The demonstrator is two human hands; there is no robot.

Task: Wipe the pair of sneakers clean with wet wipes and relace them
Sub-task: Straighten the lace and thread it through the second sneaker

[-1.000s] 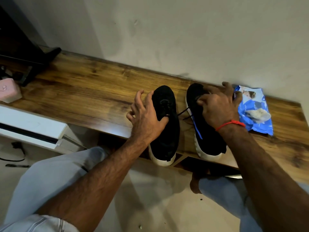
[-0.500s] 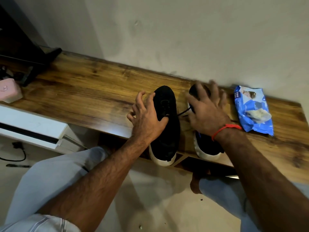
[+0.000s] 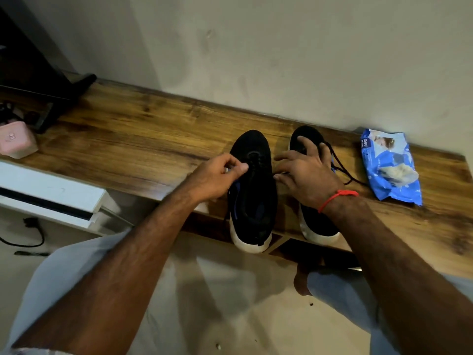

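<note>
Two black sneakers with grubby white soles stand side by side on the wooden shelf (image 3: 128, 139), toes to the wall, heels hanging over its front edge. The left sneaker (image 3: 252, 196) shows a blue lining at its collar and its lace eyelets look dark and bunched near the tongue. The right sneaker (image 3: 311, 221) sits just beside it, mostly covered by a hand; a loose black lace (image 3: 340, 165) trails from it across the wood toward the blue wet-wipe pack (image 3: 390, 167), which lies further along the shelf on that side.

The left hand (image 3: 217, 175) is curled, thumb and fingertips pinched together at the left sneaker's lacing; what it pinches is too small to make out. The right hand (image 3: 304, 172) lies spread over the right sneaker, fingers straight and apart, resting on its upper. A red thread (image 3: 335, 197) circles that wrist.
</note>
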